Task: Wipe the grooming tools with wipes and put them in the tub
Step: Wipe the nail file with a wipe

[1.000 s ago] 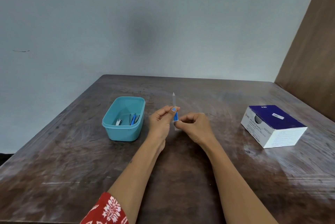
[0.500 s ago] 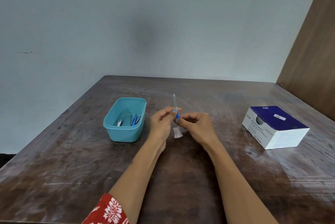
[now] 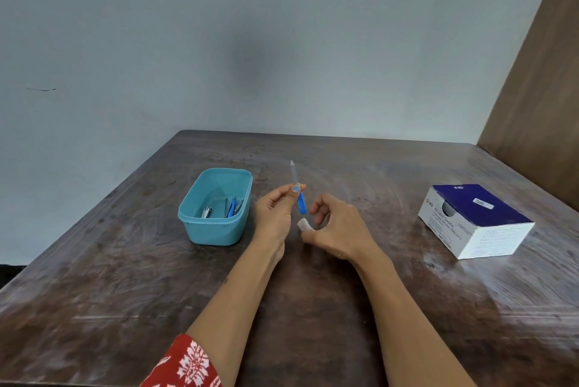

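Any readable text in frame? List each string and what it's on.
"BD": front face of the white and blue box, beside a round logo.
"BD": the box's blue lid, faint.
"Alcohol Swabs": front face of the box.
Smaller print below it, the lid sticker and the side panel: too blurred to read.
Nothing legible elsewhere.

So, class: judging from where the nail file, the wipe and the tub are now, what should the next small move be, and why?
Probably the left hand carries the nail file left into the tub. The wipe in the right hand is off the file, which suggests wiping is done.
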Available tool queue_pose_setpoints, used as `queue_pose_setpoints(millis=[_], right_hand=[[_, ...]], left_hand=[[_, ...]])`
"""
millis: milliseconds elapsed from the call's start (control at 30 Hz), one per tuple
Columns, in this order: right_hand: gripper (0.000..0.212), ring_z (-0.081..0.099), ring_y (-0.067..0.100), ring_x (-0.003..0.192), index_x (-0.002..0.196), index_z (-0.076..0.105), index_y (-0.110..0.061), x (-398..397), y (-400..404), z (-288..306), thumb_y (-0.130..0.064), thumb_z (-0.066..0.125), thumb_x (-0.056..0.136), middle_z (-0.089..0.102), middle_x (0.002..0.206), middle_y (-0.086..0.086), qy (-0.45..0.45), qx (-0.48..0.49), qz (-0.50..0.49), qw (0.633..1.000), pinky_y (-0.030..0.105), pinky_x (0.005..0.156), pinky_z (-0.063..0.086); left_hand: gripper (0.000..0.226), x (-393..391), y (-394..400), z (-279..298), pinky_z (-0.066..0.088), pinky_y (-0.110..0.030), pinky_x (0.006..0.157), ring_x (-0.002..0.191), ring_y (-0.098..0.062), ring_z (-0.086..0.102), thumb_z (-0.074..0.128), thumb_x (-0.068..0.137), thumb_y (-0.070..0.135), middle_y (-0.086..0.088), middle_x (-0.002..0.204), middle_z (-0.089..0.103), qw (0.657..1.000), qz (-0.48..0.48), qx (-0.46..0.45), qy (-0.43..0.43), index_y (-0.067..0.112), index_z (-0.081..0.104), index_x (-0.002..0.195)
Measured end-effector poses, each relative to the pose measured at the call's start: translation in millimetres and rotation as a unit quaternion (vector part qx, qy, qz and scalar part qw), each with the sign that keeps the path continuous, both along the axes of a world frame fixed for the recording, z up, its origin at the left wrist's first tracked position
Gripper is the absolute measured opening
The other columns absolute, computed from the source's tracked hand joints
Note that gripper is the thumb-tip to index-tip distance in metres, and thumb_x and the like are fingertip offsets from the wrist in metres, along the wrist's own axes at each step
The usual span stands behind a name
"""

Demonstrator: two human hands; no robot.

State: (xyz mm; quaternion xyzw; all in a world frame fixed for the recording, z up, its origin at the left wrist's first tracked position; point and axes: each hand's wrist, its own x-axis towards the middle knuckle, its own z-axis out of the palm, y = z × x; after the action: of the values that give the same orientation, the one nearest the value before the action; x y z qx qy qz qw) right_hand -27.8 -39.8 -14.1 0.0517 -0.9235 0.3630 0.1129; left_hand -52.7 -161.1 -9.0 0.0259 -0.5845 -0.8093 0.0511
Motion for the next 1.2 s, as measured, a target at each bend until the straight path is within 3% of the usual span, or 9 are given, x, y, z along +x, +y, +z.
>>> queue_pose_setpoints(millis=[100,233,400,533,700,800,967,1133,1200], right_hand=[[0.037,0.044,0.003,0.063,0.090,0.049,-0.030,1,0,1,-0.027,0.074,0.063,0.051,0.080,-0.012,0.016,0.007,0.020,1.000,0.023,0.057,0.035],[0.026,0.048,0.008,0.071,0.095,0.064,-0.026,0,-1,0,-0.024,0.070,0.070,0.056,0.090,-0.005,0.020,0.036,0.016,0.999,0.031,0.068,0.046],[0.015,0.056,0.007,0.067,0.092,0.074,-0.021,-3,-3,-3,-0.025,0.067,0.079,0.066,0.080,-0.006,0.052,0.021,-0.030,0.998,0.030,0.068,0.050],[0.015,0.059,-0.002,0.067,0.094,0.075,-0.021,-4,-7,-2,-0.017,0.067,0.082,0.066,0.074,-0.013,0.110,-0.111,-0.090,0.984,0.017,0.065,0.048],[0.019,0.066,0.000,0.070,0.081,0.072,-0.031,1,-17,4,-0.012,0.071,0.079,0.071,0.073,-0.013,0.152,-0.290,-0.084,0.941,0.014,0.064,0.052],[0.016,0.066,-0.001,0.070,0.082,0.074,-0.026,3,-18,5,-0.011,0.073,0.077,0.072,0.075,-0.013,0.154,-0.272,-0.073,0.947,0.013,0.066,0.052],[0.014,0.062,-0.011,0.070,0.084,0.076,-0.018,3,-20,3,-0.008,0.072,0.075,0.068,0.072,-0.017,0.162,-0.184,-0.040,0.969,-0.001,0.066,0.040],[0.009,0.065,-0.005,0.070,0.083,0.077,-0.022,4,-20,4,-0.022,0.068,0.081,0.069,0.070,-0.019,0.157,-0.211,-0.031,0.964,0.007,0.064,0.046],[0.007,0.066,0.000,0.066,0.080,0.077,-0.022,3,-19,5,-0.026,0.071,0.081,0.071,0.069,-0.013,0.142,-0.232,-0.032,0.962,0.014,0.062,0.050]], left_hand=[[0.011,0,-1,0,0.046,-0.016,0.074,0.078,0.003,0.062,0.065,0.084,0.012,0.014,0.082,0.069,1.000,0.002,0.007,-0.008,0.014,0.071,0.092],[0.009,0,0,-1,0.047,-0.018,0.077,0.085,-0.002,0.061,0.064,0.084,0.013,0.012,0.085,0.070,1.000,-0.001,0.013,-0.010,0.017,0.071,0.087],[0.009,-1,0,-1,0.047,-0.016,0.074,0.083,0.000,0.061,0.064,0.084,0.012,0.011,0.085,0.070,1.000,0.003,0.019,-0.013,0.016,0.071,0.088],[0.013,-1,0,-2,0.046,-0.016,0.070,0.083,-0.003,0.061,0.064,0.085,0.012,0.010,0.085,0.070,1.000,0.005,0.011,-0.017,0.011,0.071,0.096],[0.008,-1,0,0,0.046,-0.020,0.073,0.088,-0.009,0.059,0.065,0.084,0.013,0.002,0.089,0.069,0.999,-0.001,0.030,-0.029,0.018,0.071,0.085],[0.014,-1,-1,0,0.045,-0.020,0.069,0.079,-0.008,0.058,0.063,0.085,0.010,0.003,0.080,0.069,0.998,0.000,0.061,-0.035,0.020,0.070,0.079],[0.014,-1,-1,0,0.048,-0.020,0.073,0.081,-0.009,0.060,0.060,0.086,0.004,0.001,0.083,0.069,0.997,-0.008,0.064,-0.031,0.012,0.070,0.089],[0.013,0,-3,1,0.048,-0.025,0.079,0.091,-0.016,0.059,0.060,0.086,0.005,-0.002,0.086,0.069,0.997,-0.018,0.066,-0.033,0.013,0.071,0.086],[0.012,0,-2,1,0.049,-0.031,0.088,0.100,-0.021,0.061,0.061,0.085,0.007,-0.005,0.092,0.070,0.998,-0.025,0.056,-0.036,0.014,0.071,0.086]])
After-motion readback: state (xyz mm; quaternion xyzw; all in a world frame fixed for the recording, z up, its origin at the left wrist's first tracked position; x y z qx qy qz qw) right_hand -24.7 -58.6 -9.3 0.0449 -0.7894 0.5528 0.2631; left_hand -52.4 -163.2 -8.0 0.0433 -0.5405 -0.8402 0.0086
